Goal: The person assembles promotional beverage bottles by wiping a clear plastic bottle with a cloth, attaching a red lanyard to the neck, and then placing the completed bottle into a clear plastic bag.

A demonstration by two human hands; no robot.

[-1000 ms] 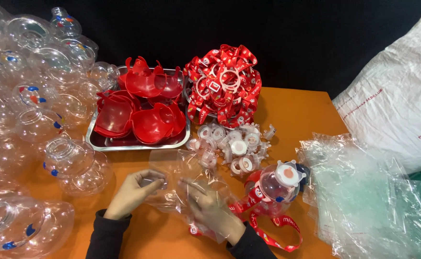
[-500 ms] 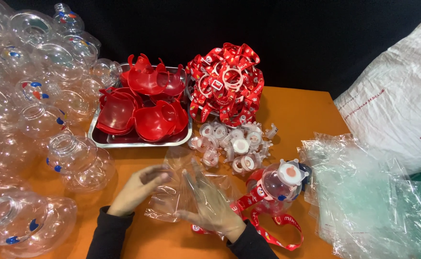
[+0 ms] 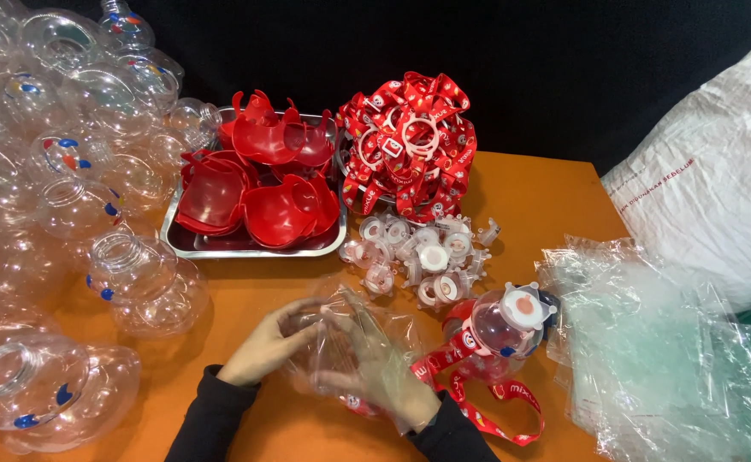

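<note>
Both my hands work a clear plastic bag (image 3: 367, 329) low in the middle of the orange table (image 3: 546, 192). My left hand (image 3: 264, 346) grips the bag's left side. My right hand (image 3: 384, 372) lies against or inside the bag's right part, seen through the film, with something red showing below it. Just right of the bag lies an assembled clear bottle (image 3: 499, 329) with a white lid and a red strap (image 3: 487, 406).
A metal tray (image 3: 256, 245) holds red plastic shells. Behind it sits a heap of red straps (image 3: 410, 145). Small white caps (image 3: 422, 252) lie mid-table. Many clear bottles (image 3: 59, 188) crowd the left. A stack of clear bags (image 3: 658, 359) and a white sack (image 3: 718, 197) fill the right.
My hands have drawn closer together on the bag and the bag has been pulled up and spread. The camera view has shifted slightly.
</note>
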